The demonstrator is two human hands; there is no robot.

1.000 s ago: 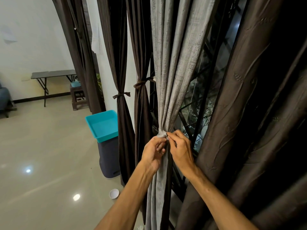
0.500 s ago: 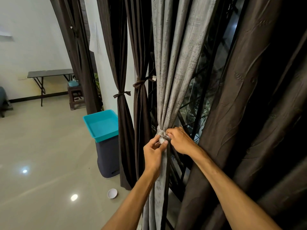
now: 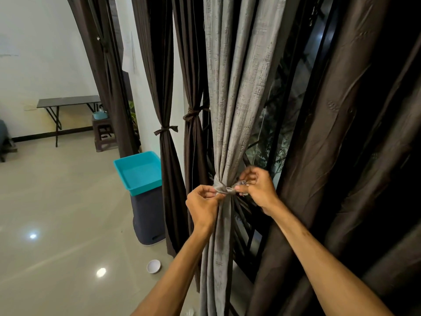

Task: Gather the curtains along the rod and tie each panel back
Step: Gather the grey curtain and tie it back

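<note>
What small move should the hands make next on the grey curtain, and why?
Probably pull the two ends apart to tighten the tie: the left hand and right hand each pinch one end, and it already wraps the gathered grey curtain.

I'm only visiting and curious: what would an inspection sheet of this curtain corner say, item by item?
Surface: glossy tiled floor with light reflections.
Job's things: grey curtain bunched, with the grey tie wrapped round it; near brown curtain and next brown curtain to its left are both tied; right brown curtain shows no tie.
Clutter: white bowl on the floor; dark bin with a teal tray on top.
Grippers: left hand and right hand each pinch an end of the grey tie.
Cables: nothing seen.
Surroundings: window grille behind the curtains; folding table and stool near the far wall.
</note>
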